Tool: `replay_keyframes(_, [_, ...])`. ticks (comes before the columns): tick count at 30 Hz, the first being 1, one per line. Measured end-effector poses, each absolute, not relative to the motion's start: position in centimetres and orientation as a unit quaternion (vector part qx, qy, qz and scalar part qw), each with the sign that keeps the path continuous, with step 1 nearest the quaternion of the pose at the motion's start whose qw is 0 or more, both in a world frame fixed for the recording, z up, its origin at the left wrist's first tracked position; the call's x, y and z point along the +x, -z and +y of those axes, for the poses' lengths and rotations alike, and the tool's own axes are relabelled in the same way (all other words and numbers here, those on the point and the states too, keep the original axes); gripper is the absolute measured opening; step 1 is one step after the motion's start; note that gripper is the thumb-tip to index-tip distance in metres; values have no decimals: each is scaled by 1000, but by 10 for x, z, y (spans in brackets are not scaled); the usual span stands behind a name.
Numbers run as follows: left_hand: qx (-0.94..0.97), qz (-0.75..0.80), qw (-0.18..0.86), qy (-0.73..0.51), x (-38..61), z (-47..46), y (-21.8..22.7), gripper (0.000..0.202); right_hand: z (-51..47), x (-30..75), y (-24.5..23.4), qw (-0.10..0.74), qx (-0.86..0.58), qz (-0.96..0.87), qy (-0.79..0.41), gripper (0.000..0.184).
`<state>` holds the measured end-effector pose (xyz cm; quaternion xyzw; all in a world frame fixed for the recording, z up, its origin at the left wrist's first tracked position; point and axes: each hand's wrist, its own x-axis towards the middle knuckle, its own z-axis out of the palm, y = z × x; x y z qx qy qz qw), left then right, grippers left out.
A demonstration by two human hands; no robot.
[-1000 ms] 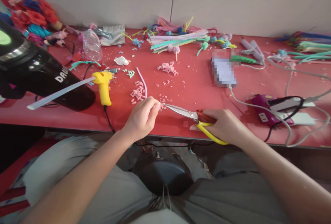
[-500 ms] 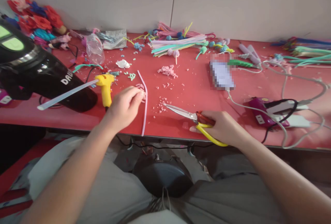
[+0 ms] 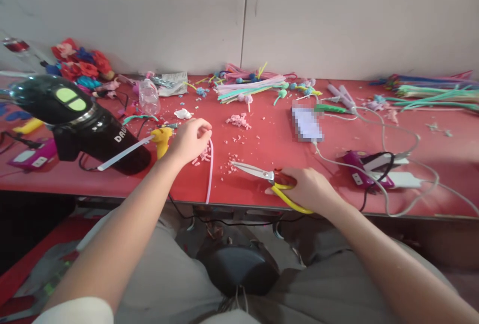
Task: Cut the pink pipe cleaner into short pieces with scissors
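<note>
My left hand (image 3: 191, 139) is closed, thumb and fingers pinching the upper end of a thin pink pipe cleaner (image 3: 210, 177). The stem hangs down toward the table's front edge. Scissors (image 3: 256, 170) with yellow and red handles are in my right hand (image 3: 309, 189), the fingers wrapped round the grips. Their blades point left, almost together, over scattered pink crumbs (image 3: 232, 157). Short pink cut pieces (image 3: 202, 155) lie just under my left hand, and a second pink pile (image 3: 238, 120) sits farther back.
A yellow glue gun (image 3: 162, 143) with a long glue stick stands left of my left hand, beside a black DAU-marked appliance (image 3: 108, 134). Pipe cleaner bundles (image 3: 250, 88) lie at the back. Right are a blurred phone (image 3: 307, 123), cables and a purple power strip (image 3: 355, 169).
My left hand has moved up along the pink pipe cleaner from its middle to its upper end. The right hand still holds the scissors in about the same place. The camera view has shifted.
</note>
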<state>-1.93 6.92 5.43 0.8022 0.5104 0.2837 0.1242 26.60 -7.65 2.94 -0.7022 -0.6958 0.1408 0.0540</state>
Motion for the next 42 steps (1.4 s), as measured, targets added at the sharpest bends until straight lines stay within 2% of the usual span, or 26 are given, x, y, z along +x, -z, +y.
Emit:
replay_keyframes(4, [807, 556, 101, -171, 13, 110, -43, 18, -74, 268, -35, 30, -708, -693, -130, 49])
replay_keyframes(7, [803, 571, 89, -149, 32, 130, -34, 18, -75, 270, -38, 40, -710, -691, -129, 45])
replay_keyframes(15, [802, 582, 49, -121, 56, 145, -27, 22, -78, 276, -40, 31, -721, -679, -134, 47])
replay_keyframes(24, [802, 568, 80, -164, 43, 153, -26, 21, -75, 281, -38, 53, -737, -661, -131, 46])
replay_keyframes(29, [795, 548, 146, -217, 24, 150, -27, 17, -67, 283, -41, 121, -750, -630, -161, 48])
replay_keyframes(37, [748, 540, 285, -261, 19, 138, -27, 25, -52, 272, -44, 208, -728, -612, -227, 58])
replay_keyframes(39, [742, 530, 313, -267, 23, 131, -32, 26, -47, 269, -42, 244, -714, -596, -275, 57])
replay_keyframes(42, [742, 496, 364, -266, 27, 106, -46, 23, -38, 264, -40, 339, -650, -535, -420, 51])
